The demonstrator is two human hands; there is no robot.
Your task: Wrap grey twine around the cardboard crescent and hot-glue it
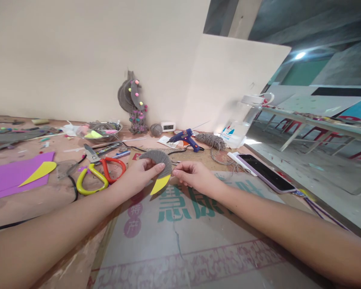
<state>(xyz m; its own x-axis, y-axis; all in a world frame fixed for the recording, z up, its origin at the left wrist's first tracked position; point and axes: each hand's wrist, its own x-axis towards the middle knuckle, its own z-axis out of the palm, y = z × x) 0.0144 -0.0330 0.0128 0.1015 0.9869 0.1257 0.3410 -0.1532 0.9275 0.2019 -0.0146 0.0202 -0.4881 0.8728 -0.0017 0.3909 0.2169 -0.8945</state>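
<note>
Plain cream wall (63,52) behind the worktable (33,200); to the right, grey floor (319,168), long table (319,120), ceiling light (300,55).

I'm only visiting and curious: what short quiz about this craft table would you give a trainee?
1. True or false: the left hand and the right hand both touch the grey fan-shaped, twine-wound piece.
2. Which thing lies on the table to the right of the right hand?
A) a dark-screened smartphone with a pale case
B) a laptop computer
C) a ceramic mug
3. Fill in: the scissors with one yellow and one red handle lie on the ___ side of the left hand.
Key: 1 true; 2 A; 3 left.
</note>
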